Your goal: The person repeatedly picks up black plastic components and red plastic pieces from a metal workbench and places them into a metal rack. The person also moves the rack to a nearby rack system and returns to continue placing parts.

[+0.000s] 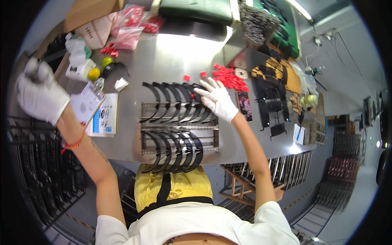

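Two rows of black curved bands (166, 149) stand side by side in a metal rack (179, 128) on the steel table in front of me. My right hand (218, 100), in a white glove, is over the right end of the far row. Its fingers are spread and the fingertips reach the last bands, beside a small red piece (192, 95). Far out to the left, my left hand (43, 94), also gloved in white, is raised near the table's left edge. Its fingers are curled and blurred; whether anything dark grey there is held cannot be made out.
Red pieces (230, 78) lie in a heap beyond my right hand, next to a phone (244, 105). Black parts (272, 104) are farther right. At left are a clipboard (87, 102), a booklet (107, 116) and a black roll (115, 70). Bags of red pieces (128, 30) stand at the back.
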Available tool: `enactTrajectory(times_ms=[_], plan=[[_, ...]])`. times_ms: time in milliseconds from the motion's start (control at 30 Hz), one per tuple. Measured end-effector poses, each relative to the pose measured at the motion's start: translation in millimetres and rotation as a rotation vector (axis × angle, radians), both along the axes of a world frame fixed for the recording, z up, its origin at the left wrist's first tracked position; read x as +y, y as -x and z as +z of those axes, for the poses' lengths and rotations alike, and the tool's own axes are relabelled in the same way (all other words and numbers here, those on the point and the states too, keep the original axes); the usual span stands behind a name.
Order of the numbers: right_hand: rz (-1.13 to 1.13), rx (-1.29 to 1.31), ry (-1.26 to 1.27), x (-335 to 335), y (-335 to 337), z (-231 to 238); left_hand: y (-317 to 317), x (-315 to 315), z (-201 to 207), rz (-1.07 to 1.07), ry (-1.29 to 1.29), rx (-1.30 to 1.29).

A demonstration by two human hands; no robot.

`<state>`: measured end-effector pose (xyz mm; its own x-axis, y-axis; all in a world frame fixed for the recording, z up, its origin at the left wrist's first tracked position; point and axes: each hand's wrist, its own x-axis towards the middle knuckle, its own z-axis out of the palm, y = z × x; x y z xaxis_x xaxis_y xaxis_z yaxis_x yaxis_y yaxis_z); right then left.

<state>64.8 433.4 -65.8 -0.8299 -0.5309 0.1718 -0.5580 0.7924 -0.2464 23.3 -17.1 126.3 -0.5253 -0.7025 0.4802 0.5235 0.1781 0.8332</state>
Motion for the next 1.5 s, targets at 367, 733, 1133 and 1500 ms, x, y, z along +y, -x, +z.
enactTrajectory(times_ms=[367, 733, 1133, 1500], plan=[[0.491, -0.001, -0.244, -118, 56, -7, -70, 19, -224, -0.175, -0.473, -0.693], [0.415, -0.002, -0.335, -137, 62, -20, -26, -13, -261, -0.310, -0.418, -0.463], [0.384, -0.059, -0.301, -135, 61, -27, -15, 1, -280, -0.430, -0.441, -0.441], [0.406, 0.056, -0.286, -132, 61, -28, -37, 15, -323, -0.639, -0.693, -0.723]])
